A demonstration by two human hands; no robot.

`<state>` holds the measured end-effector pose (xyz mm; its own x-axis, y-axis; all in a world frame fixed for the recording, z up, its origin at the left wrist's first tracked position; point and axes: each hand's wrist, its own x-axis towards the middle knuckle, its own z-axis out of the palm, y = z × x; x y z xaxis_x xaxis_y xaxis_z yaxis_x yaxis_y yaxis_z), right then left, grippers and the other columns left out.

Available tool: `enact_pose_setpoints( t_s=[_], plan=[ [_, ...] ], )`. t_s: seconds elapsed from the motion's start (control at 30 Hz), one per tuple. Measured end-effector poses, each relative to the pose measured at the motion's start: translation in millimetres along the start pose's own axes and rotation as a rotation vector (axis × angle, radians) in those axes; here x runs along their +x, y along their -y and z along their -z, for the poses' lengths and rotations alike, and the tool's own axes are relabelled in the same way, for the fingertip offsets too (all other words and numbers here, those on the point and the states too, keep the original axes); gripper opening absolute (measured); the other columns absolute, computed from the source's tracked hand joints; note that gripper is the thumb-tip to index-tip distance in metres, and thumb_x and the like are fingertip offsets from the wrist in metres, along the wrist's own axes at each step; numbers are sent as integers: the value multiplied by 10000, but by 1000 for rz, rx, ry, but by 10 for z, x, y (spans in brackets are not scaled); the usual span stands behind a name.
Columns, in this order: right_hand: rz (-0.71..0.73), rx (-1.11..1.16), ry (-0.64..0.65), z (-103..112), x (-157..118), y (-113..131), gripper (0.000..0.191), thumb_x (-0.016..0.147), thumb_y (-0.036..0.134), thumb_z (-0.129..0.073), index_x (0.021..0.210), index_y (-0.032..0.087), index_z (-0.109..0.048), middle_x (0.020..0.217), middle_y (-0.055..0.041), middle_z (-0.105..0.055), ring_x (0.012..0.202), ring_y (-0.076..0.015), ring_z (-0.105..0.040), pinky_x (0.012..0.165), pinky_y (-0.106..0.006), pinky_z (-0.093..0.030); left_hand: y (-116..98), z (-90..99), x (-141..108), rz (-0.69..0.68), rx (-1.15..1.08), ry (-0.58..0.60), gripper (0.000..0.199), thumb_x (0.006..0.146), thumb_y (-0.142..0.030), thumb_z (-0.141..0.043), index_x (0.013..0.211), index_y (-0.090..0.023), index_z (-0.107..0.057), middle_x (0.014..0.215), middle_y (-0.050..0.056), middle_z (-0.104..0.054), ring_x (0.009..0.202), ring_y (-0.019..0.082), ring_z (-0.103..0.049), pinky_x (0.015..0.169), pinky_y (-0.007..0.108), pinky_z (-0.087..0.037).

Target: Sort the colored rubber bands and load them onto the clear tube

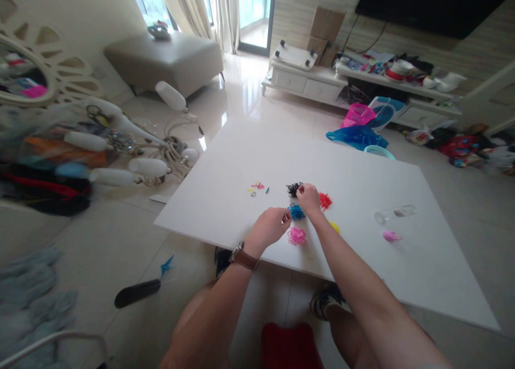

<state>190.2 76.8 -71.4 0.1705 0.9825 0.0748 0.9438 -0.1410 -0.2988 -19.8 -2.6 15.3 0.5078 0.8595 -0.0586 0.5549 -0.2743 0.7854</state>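
Piles of small elastic bands lie on the white table [249, 144]. My right hand [309, 198] is pinched at the edge of the black pile [293, 190], its fingertips partly hiding what they hold. The red pile [325, 200] is just to its right. At the left edge of the blue pile [296, 212], my left hand [273, 224] has its fingers curled and thumb close to them; anything inside is too small to make out. Nearest me is the pink pile [296, 236]. A yellow pile [335, 228] is partly covered by my right forearm. Several mixed bands [257, 186] lie farther left.
On the table's right side, a clear bottle [396, 214] lies on its side beside a small pink item [391, 236]. A red stool [290, 347] is below me. A lamp with white shades [148, 167] rests left of the table; baskets [358, 114] stand beyond it.
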Motion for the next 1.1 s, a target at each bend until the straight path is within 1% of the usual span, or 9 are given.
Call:
enact_pose_setpoints(
  t_s=[0.2, 0.33, 0.47, 0.6, 0.73, 0.9, 0.93, 1.0, 1.1],
  plan=[
    [50, 25, -11, 6, 1, 15, 187, 889, 152, -488, 910, 145, -674, 994, -140, -666, 1013, -259, -537, 934, -359, -399, -50, -30, 12, -20, -6, 0, 190, 868, -180, -544, 831, -191, -730, 844, 71, -750, 746, 186, -658, 700, 270, -454],
    [217, 102, 93, -136, 2, 322, 212, 892, 122, -511, 991, 146, -696, 1037, -116, -671, 1066, -237, -536, 995, -340, -396, -61, -23, 7, -21, -11, 2, 182, 871, -177, -542, 823, -183, -718, 839, 72, -747, 722, 178, -643, 671, 266, -430],
    [346, 171, 198, -297, 42, 634, 361, 841, 75, -597, 1166, 212, -676, 1258, -70, -633, 1188, -204, -500, 1035, -300, -392, -71, 14, -2, -7, 10, -6, 172, 868, -159, -544, 806, -165, -704, 819, 75, -737, 701, 167, -626, 644, 257, -404],
    [326, 203, 226, -369, 91, 772, 203, 863, 76, -568, 967, 190, -699, 1190, -105, -640, 1140, -233, -508, 996, -340, -420, -75, 46, -12, 12, 34, 1, 165, 873, -162, -550, 805, -162, -700, 805, 69, -731, 695, 163, -621, 639, 252, -397],
    [262, 247, 216, -284, 50, 804, 162, 854, 54, -530, 827, 175, -634, 1063, -126, -647, 1044, -239, -536, 916, -347, -447, -39, 70, 10, 47, 14, -53, 151, 865, -170, -567, 804, -179, -705, 823, 64, -744, 763, 186, -661, 691, 266, -434],
    [180, 389, 171, 95, -453, 614, 121, 933, 152, -453, 897, 191, -561, 812, -25, -621, 752, -170, -581, 722, -289, -471, 26, 117, 83, 189, -166, -207, 165, 866, -165, -564, 854, -163, -729, 844, 72, -753, 765, 180, -682, 726, 279, -479],
    [150, 550, 138, 189, -613, 543, 94, 941, 203, -478, 894, 199, -559, 791, -10, -611, 732, -165, -582, 705, -285, -470, 36, 112, 96, 211, -225, -219, 164, 866, -169, -571, 877, -154, -734, 859, 77, -756, 762, 176, -684, 729, 280, -487],
    [79, 839, 138, 367, -935, 401, 110, 926, 306, -557, 872, 211, -561, 748, 11, -599, 687, -158, -585, 665, -278, -476, 49, 69, 116, 226, -363, -184, 160, 862, -198, -607, 922, -135, -741, 882, 88, -760, 759, 176, -691, 731, 286, -505],
    [-39, 1047, 166, 575, -1306, 253, 201, 868, 397, -668, 897, 205, -616, 780, -7, -650, 705, -166, -621, 673, -287, -497, 44, -61, 125, 181, -609, -15, 203, 819, -257, -699, 958, -119, -751, 903, 101, -766, 799, 190, -705, 758, 300, -538]
  ],
)
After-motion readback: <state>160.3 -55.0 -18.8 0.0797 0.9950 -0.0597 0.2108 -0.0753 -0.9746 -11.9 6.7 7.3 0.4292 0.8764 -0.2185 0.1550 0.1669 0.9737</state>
